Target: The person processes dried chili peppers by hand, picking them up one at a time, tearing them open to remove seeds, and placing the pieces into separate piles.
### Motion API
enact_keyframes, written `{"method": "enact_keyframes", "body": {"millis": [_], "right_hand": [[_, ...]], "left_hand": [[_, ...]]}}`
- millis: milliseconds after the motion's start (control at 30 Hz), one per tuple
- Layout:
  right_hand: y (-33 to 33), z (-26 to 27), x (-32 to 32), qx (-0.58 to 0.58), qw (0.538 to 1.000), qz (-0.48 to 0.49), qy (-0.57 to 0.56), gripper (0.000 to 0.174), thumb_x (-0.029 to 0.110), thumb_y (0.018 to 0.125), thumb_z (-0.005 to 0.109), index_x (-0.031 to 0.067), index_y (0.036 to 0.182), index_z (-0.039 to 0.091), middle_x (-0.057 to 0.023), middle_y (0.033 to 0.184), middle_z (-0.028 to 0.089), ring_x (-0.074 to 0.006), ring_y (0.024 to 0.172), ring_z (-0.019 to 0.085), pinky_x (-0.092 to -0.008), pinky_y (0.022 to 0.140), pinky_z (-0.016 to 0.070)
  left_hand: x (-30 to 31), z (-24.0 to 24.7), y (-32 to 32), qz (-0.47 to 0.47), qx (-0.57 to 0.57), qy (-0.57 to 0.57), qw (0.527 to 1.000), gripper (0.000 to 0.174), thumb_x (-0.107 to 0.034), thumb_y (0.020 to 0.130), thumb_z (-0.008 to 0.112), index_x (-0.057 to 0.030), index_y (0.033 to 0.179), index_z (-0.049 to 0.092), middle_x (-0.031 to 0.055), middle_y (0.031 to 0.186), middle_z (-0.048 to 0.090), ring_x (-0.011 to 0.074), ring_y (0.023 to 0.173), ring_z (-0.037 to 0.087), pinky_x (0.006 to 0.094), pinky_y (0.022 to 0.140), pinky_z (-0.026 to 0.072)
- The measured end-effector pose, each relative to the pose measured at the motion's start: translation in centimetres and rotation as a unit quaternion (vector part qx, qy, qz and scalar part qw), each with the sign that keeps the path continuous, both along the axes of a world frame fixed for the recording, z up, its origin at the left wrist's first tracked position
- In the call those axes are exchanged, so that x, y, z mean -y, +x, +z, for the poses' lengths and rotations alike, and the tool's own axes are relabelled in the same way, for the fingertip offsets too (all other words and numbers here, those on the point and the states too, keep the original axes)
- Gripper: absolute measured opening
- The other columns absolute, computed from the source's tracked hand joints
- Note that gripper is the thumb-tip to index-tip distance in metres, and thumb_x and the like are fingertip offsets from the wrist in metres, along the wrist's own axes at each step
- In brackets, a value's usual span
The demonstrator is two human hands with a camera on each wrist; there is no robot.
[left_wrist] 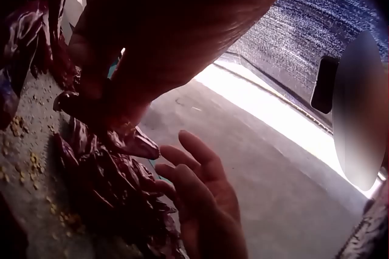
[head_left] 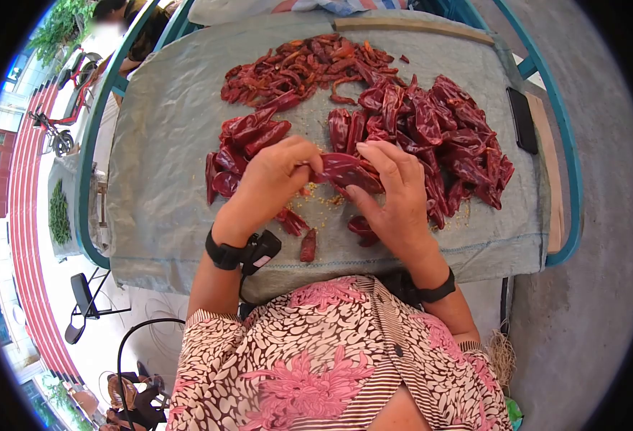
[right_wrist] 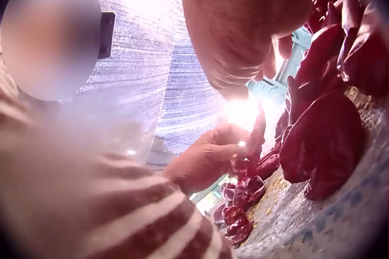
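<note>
In the head view my two hands meet over a grey cloth (head_left: 165,144) and hold one dried red chili (head_left: 345,172) between them. My left hand (head_left: 280,176) pinches its left end with curled fingers. My right hand (head_left: 392,187) grips the right part, fingers laid over the top. The left wrist view shows the left hand (left_wrist: 170,28) large and dark above the chili (left_wrist: 121,137), with the right hand's fingers (left_wrist: 200,192) curled beneath. From the right wrist, the left hand (right_wrist: 206,159) pinches the chili (right_wrist: 255,134) under the right hand (right_wrist: 243,22).
Heaps of dried chilies lie at the far middle (head_left: 302,68), right (head_left: 438,136) and left (head_left: 241,147). Yellow seeds (head_left: 323,197) are scattered under the hands. A black phone (head_left: 522,120) lies near the right edge, beside the blue table frame (head_left: 564,144).
</note>
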State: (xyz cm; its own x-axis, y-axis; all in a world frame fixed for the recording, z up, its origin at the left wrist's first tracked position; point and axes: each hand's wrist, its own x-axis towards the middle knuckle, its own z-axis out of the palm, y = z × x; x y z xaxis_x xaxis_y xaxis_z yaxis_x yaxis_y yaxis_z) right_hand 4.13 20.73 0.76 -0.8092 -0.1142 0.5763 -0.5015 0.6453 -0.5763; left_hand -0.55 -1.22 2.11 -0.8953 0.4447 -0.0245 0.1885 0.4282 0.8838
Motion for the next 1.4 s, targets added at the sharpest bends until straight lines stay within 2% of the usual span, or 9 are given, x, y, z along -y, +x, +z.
{"method": "enact_keyframes", "body": {"millis": [200,300,333,433,533,733,1033,1233,1400], "right_hand": [[-0.3,-1.6,-0.6,-0.018,0.995,0.07,0.075,0.04,0.011,0.077,0.082,0.0131,0.115,0.069,-0.0041,0.106,0.069,-0.0246,0.101,0.062,-0.044,0.098,0.0427],[-0.3,-1.0,-0.7,-0.011,0.996,0.055,0.074,0.035,0.01,0.078,0.081,0.0132,0.112,0.07,-0.0032,0.102,0.069,-0.0241,0.099,0.063,-0.0436,0.097,0.0431],[-0.3,-0.9,-0.7,-0.012,0.996,0.05,0.067,0.034,0.01,0.079,0.081,0.0131,0.111,0.07,-0.0035,0.103,0.069,-0.0243,0.099,0.063,-0.0436,0.097,0.0432],[-0.3,-1.1,-0.6,-0.012,0.997,0.046,0.054,0.032,0.008,0.081,0.078,0.0127,0.111,0.07,-0.0043,0.103,0.069,-0.025,0.099,0.064,-0.0434,0.097,0.0435],[-0.3,-1.7,-0.7,0.001,0.997,0.055,0.055,0.033,0.006,0.082,0.076,0.0125,0.113,0.07,-0.0052,0.104,0.069,-0.0259,0.1,0.064,-0.0434,0.097,0.0437],[-0.3,-1.7,-0.8,0.007,0.997,0.047,0.058,0.035,0.004,0.083,0.075,0.0126,0.117,0.068,-0.0055,0.105,0.069,-0.0263,0.101,0.064,-0.0435,0.097,0.0441],[-0.4,-1.6,-0.7,-0.011,0.999,0.034,0.03,0.042,0.005,0.082,0.077,0.0109,0.122,0.066,-0.0058,0.106,0.069,-0.0259,0.102,0.064,-0.0429,0.097,0.044],[-0.6,-0.8,0.5,-0.007,1.0,0.028,0.001,0.049,0.008,0.081,0.079,0.0101,0.127,0.063,-0.006,0.105,0.07,-0.0257,0.097,0.064,-0.0415,0.098,0.0436],[-0.8,-1.4,-0.2,-0.054,0.997,0.031,0.034,0.042,0.007,0.083,0.078,0.0111,0.123,0.066,-0.0037,0.102,0.072,-0.0244,0.088,0.066,-0.0412,0.096,0.0437]], "left_hand": [[-0.2,0.5,-0.3,-0.03,-0.006,0.01,0.999,0.018,0.004,0.089,0.065,-0.0026,0.106,0.068,0.0053,0.104,0.064,0.0095,0.079,0.062,0.0258,0.069,0.0511],[1.2,-0.9,-2.5,0.076,-0.15,-0.142,0.976,0.022,-0.004,0.088,0.069,-0.0047,0.109,0.07,0.0086,0.111,0.066,0.0181,0.092,0.066,0.0317,0.081,0.0518],[2.1,-1.6,-3.8,0.066,-0.217,-0.243,0.943,0.036,-0.012,0.086,0.073,-0.0078,0.121,0.067,0.0108,0.12,0.066,0.0273,0.112,0.062,0.0423,0.095,0.0473],[2.0,-3.9,-4.6,0.176,-0.291,-0.306,0.889,0.054,-0.018,0.084,0.077,-0.0106,0.135,0.06,0.0098,0.13,0.064,0.0315,0.121,0.056,0.0489,0.105,0.0389],[2.0,-5.4,-5.8,0.159,-0.305,-0.402,0.849,0.07,-0.022,0.081,0.08,-0.0119,0.145,0.051,0.0092,0.129,0.063,0.0314,0.123,0.053,0.0496,0.107,0.0352],[1.9,-3.9,-5.8,0.113,-0.223,-0.467,0.848,0.052,-0.024,0.077,0.083,-0.01,0.125,0.066,0.0092,0.119,0.062,0.0284,0.115,0.056,0.0446,0.103,0.0356],[1.5,-0.6,-2.0,0.083,-0.318,-0.305,0.894,0.034,-0.01,0.083,0.073,-0.0171,0.116,0.072,0.0016,0.096,0.064,0.0234,0.101,0.058,0.0409,0.094,0.0352],[-0.5,1.2,1.1,-0.025,-0.34,-0.231,0.911,0.033,-0.01,0.083,0.073,-0.0154,0.116,0.073,0.0028,0.097,0.064,0.0214,0.094,0.058,0.0379,0.088,0.0358],[-0.3,0.8,1.0,-0.021,-0.256,-0.124,0.959,0.032,-0.01,0.088,0.073,-0.0074,0.12,0.068,0.0077,0.102,0.066,0.0253,0.096,0.062,0.0379,0.086,0.0449]]}}
